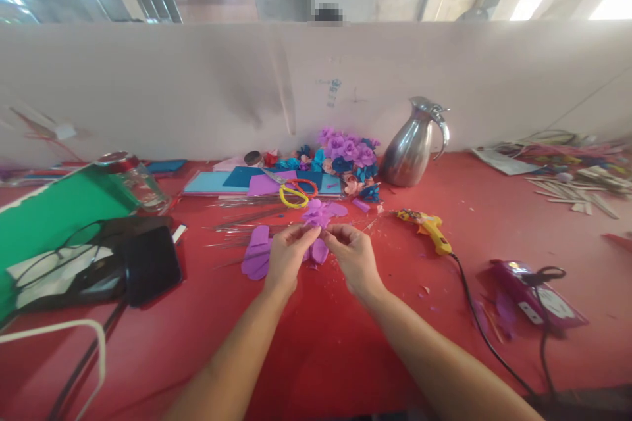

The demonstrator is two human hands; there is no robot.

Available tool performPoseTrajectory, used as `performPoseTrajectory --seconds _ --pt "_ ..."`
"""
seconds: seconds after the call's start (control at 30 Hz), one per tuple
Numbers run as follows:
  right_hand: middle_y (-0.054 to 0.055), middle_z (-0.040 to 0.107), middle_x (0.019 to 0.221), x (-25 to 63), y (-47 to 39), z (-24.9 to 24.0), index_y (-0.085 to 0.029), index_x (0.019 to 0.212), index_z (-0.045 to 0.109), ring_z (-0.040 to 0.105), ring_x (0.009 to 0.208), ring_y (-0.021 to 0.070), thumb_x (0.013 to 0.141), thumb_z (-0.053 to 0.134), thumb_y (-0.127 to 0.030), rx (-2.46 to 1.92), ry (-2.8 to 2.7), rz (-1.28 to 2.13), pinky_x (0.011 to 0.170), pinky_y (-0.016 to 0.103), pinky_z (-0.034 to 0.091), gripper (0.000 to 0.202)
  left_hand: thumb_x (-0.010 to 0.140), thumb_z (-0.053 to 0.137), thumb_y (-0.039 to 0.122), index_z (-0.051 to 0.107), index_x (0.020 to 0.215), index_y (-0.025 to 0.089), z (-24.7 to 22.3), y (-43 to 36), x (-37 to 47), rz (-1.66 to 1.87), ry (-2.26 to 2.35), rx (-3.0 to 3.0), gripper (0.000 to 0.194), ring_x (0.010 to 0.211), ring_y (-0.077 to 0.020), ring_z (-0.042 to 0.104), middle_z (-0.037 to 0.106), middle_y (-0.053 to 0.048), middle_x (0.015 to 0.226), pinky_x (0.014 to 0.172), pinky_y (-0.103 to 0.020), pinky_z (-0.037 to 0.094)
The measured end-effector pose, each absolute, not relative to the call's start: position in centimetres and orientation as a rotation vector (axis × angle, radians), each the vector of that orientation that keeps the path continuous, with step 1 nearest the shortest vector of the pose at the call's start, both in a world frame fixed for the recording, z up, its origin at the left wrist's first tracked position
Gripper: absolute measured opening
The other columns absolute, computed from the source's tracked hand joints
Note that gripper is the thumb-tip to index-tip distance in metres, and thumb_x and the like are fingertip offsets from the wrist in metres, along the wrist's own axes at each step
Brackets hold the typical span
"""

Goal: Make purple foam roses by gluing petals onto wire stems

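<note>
Both hands are in close here, the left hand (286, 260) and the right hand (356, 260) meeting thumb to thumb, each pinching low on the purple flower (316, 212). It's held up around the middle of the red tabletop (316, 342), and this looks like shaping or pressing work at the flower's base. From this grip, any move calls for a light, steady pinch; those thin petals could crease or pull loose.

Just beneath the hands, loose purple petals (318, 251); beside the left hand, a stack of purple pieces (256, 256). Thin wires (237, 227) lie beyond it to the left, and the scissors (295, 194) rest open-handled across coloured sheets (237, 179) towards the far edge. There too, a heap of finished-looking flowers (348, 151), with the metal jug (409, 151) upright to its right.

Over on the right half, the yellow glue gun (434, 233) lies on its side, cord trailing to the near edge. Out left, a dark phone (153, 266).
</note>
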State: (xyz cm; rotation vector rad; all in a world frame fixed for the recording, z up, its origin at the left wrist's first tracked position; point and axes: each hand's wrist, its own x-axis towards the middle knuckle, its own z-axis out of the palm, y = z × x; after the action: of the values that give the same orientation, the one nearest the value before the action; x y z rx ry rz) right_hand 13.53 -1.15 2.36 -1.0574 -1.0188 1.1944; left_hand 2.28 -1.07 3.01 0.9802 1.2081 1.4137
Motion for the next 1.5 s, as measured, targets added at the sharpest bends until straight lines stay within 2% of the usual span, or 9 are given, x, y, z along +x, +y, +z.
performPoseTrajectory --seconds 0.2,0.4,0.63,0.77,0.9,1.2,1.37,1.5 --pt "0.003 0.069 0.07 13.5 -1.2 2.1 -0.016 0.078 0.069 0.058 0.061 0.0141 0.069 0.065 -0.032 -1.094 -1.081 1.142 0.055 0.024 0.044 0.019 0.061 0.078 0.035 0.075 0.073 0.016 2.9 -0.9 2.0 1.452 1.206 0.964 0.022 0.071 -0.0175 0.064 0.073 -0.004 0.072 0.07 -0.026 0.046" --pt "0.004 0.07 0.071 13.4 -1.5 2.2 -0.016 0.079 0.069 0.06 0.062 0.0151 0.071 0.062 -0.03 -1.147 -1.135 1.088 0.058 0.025 0.046 0.018 0.063 0.077 0.034 0.074 0.071 0.015 3.2 -1.0 2.1 1.463 1.192 0.943 0.021 0.067 -0.0165 0.063 0.072 -0.005 0.07 0.064 -0.026 0.047" --pt "0.004 0.069 0.071 13.5 -1.6 2.5 -0.015 0.08 0.069 0.06 0.062 0.0149 0.072 0.061 -0.03 -1.161 -1.142 1.058 0.058 0.025 0.046 0.018 0.065 0.076 0.035 0.075 0.074 0.016 3.2 -1.2 2.2 1.445 1.163 0.971 0.021 0.071 -0.0164 0.064 0.072 -0.004 0.073 0.07 -0.026 0.047" --pt "0.003 0.068 0.07 13.5 -1.4 2.3 -0.016 0.079 0.068 0.058 0.061 0.0141 0.071 0.063 -0.032 -1.137 -1.113 1.046 0.058 0.025 0.046 0.018 0.06 0.079 0.032 0.076 0.075 0.017 3.1 -1.2 2.2 1.417 1.126 0.956 0.021 0.074 -0.0163 0.063 0.073 -0.003 0.076 0.071 -0.026 0.047" --pt "0.003 0.069 0.074 13.5 -1.6 2.3 -0.017 0.079 0.067 0.061 0.067 0.0152 0.072 0.063 -0.031 -1.084 -1.131 0.986 0.065 0.027 0.048 0.016 0.057 0.08 0.027 0.076 0.074 0.018 2.9 -0.9 2.2 1.419 1.082 0.975 0.02 0.076 -0.0168 0.062 0.073 -0.003 0.077 0.073 -0.027 0.047" --pt "0.003 0.069 0.079 13.9 -2.1 2.6 -0.021 0.083 0.07 0.062 0.072 0.0164 0.079 0.06 -0.024 -1.102 -1.361 0.651 0.068 0.028 0.048 0.012 0.053 0.083 0.026 0.072 0.06 0.018 2.9 -1.1 2.6 1.355 0.88 0.777 0.016 0.063 -0.0127 0.058 0.066 -0.001 0.062 0.067 -0.026 0.045" --pt "0.004 0.071 0.083 14.2 -1.8 2.3 -0.022 0.086 0.071 0.064 0.078 0.018 0.079 0.06 -0.023 -1.09 -1.367 0.66 0.072 0.03 0.049 0.013 0.056 0.082 0.023 0.074 0.065 0.018 2.8 -1.1 2.9 1.317 0.797 0.748 0.013 0.067 -0.0119 0.059 0.068 -0.002 0.067 0.072 -0.025 0.045" --pt "0.004 0.072 0.085 13.7 -1.7 1.7 -0.022 0.084 0.072 0.065 0.08 0.0191 0.078 0.058 -0.021 -1.073 -1.386 0.693 0.076 0.031 0.05 0.015 0.06 0.08 0.026 0.075 0.069 0.018 1.9 -0.8 2.7 1.372 0.912 0.819 0.013 0.062 -0.0126 0.057 0.064 0.0 0.059 0.067 -0.026 0.044"
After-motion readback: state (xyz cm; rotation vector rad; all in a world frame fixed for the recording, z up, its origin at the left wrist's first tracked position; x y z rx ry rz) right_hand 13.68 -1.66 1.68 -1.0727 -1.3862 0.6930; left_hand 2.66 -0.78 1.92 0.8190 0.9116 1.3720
